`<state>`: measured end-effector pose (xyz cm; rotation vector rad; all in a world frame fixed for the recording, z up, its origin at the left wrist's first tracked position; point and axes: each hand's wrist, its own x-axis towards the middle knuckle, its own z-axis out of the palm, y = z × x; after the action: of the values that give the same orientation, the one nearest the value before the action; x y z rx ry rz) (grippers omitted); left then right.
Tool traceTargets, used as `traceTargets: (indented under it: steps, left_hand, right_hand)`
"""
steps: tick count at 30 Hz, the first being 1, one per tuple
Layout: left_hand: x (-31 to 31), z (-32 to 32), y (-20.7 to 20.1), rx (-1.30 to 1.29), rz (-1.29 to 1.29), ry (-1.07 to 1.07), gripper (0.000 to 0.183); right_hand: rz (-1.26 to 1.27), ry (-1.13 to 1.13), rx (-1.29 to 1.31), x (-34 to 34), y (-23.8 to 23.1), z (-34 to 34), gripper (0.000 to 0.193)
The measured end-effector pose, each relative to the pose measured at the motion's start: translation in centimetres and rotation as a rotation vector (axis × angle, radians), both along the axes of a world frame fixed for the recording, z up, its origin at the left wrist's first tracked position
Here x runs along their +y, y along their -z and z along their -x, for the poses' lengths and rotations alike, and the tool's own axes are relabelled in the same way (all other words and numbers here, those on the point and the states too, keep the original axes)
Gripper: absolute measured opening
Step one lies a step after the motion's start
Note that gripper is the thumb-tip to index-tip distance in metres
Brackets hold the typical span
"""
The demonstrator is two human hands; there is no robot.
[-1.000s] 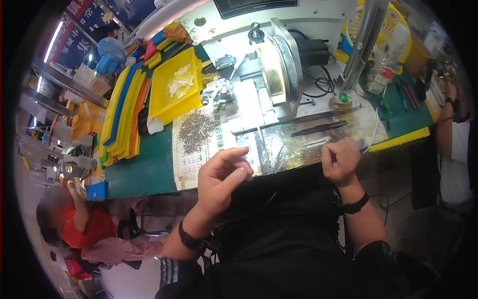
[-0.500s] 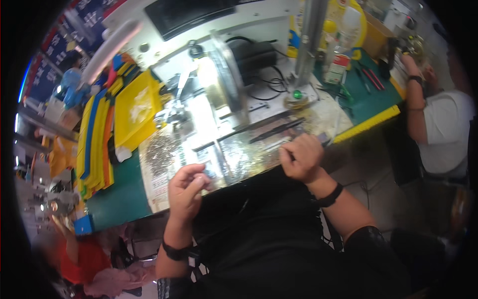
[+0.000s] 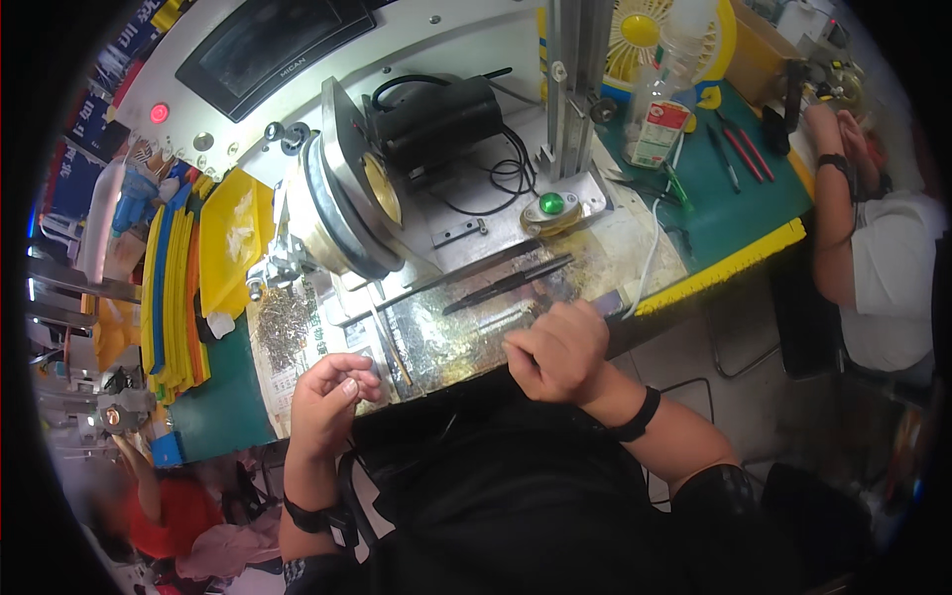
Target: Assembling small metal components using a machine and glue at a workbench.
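My left hand (image 3: pixel 332 402) is raised by the near bench edge, fingers curled and thumb pressed to them. Whether anything small sits in that pinch I cannot make out. Just right of it a thin brown-tipped rod (image 3: pixel 395 349) lies on the worn metallic sheet. My right hand (image 3: pixel 563 352) is closed in a fist over the front edge; what it holds, if anything, is hidden. Black tweezers (image 3: pixel 508 285) lie beyond it. Behind stands a machine with a round wheel (image 3: pixel 342 213) and a black motor (image 3: pixel 436 121). Small metal pieces (image 3: pixel 283 332) form a heap left of the wheel.
A green push button (image 3: pixel 550 203) sits on the machine base. At right are a clear bottle (image 3: pixel 659 124), red-handled pliers (image 3: pixel 746 149) and a yellow basket (image 3: pixel 635 30). Yellow trays (image 3: pixel 223 253) stand left. Co-workers sit on both sides, one in a white shirt (image 3: pixel 897 288).
The view has shifted, with bench and machine appearing farther left and sharper. My left hand stays curled; my right hand stays closed and has turned slightly, its back more toward view.
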<state>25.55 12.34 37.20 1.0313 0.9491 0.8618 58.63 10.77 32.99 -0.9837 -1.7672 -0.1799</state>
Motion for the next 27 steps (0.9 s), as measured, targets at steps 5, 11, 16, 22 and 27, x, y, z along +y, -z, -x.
traceTargets:
  steps: [5,11,16,22,27]
  left_hand:
    - [-0.2,0.4,0.0,-0.003,0.018,0.025,0.034]
    - [-0.3,0.4,-0.2,-0.034,-0.004,0.050,0.032]
    - [-0.5,0.4,0.4,-0.077,-0.094,0.057,0.030]
    - [-0.1,0.8,1.3,-0.193,-0.124,0.091,0.029]
    - [-0.5,1.1,0.7,-0.140,-0.130,0.151,0.027]
  right_hand:
    - [0.026,-0.007,-0.043,-0.2,-0.3,-0.2,0.011]
    - [0.051,0.006,-0.065,0.0,-0.1,0.2,0.012]
    - [0.018,0.044,-0.100,0.1,0.1,0.7,0.012]
    - [-0.057,0.145,-0.162,0.4,0.3,1.3,0.012]
    - [-0.025,0.208,-0.152,0.4,-0.1,2.3,0.012]
